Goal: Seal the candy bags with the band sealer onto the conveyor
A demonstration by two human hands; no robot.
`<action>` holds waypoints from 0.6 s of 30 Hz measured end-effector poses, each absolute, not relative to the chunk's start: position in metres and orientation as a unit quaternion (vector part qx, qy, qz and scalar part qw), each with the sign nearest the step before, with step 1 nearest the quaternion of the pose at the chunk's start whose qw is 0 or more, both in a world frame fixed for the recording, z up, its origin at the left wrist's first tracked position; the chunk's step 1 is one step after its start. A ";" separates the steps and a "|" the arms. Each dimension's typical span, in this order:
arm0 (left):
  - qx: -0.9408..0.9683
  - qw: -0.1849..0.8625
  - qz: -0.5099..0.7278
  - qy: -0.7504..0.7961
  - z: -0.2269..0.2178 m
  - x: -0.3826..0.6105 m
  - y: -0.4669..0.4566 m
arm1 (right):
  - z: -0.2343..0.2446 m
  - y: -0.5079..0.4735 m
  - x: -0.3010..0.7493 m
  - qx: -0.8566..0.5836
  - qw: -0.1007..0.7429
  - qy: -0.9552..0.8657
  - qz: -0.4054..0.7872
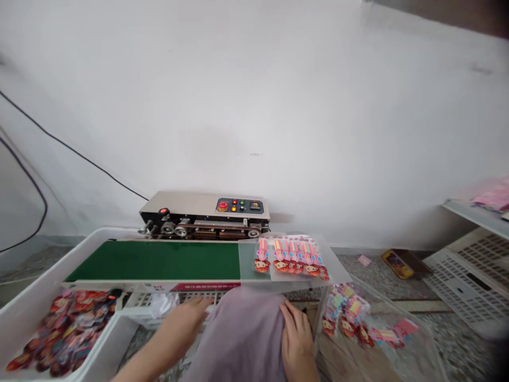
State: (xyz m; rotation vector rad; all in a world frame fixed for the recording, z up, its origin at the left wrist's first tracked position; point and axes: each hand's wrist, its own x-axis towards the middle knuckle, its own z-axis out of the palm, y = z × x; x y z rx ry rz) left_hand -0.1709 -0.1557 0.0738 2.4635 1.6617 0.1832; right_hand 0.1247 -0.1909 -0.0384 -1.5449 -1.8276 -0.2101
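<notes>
My left hand [186, 324] is held just in front of the band sealer, next to the mauve cloth [246, 334] of my clothing. Its fingers stretch forward, slightly blurred, with nothing visible in them. On the other side, my right hand [297, 337] lies flat along the cloth, fingers extended and holding nothing. Beyond both hands is the sealer [199, 204] with its green conveyor belt [159, 260]. Several clear packets with pink, cartoon-printed contents [292, 257] overlap in a row on the pale sheet [334, 270] at the belt's right end.
A white bin [14, 313] with many printed packets [67, 329] stands at left. To the right, a clear plastic-lined container [421, 345] holds loose packets [345, 313]. An open small box [405, 263] and white crates [465, 281] are farther right. A black cable [75, 151] runs to the sealer.
</notes>
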 end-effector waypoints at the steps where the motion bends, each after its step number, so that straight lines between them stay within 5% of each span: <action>1: 0.847 0.093 0.068 0.520 0.072 -0.152 -0.129 | -0.038 -0.190 0.125 -0.597 0.359 -0.712 -0.087; 8: 0.916 0.034 0.112 0.385 0.040 -0.025 -0.021 | -0.049 -0.190 0.140 -0.586 0.336 -0.731 -0.098; 18: 0.888 0.020 0.100 0.449 0.003 -0.028 -0.014 | -0.058 -0.189 0.142 -0.576 0.347 -0.736 -0.077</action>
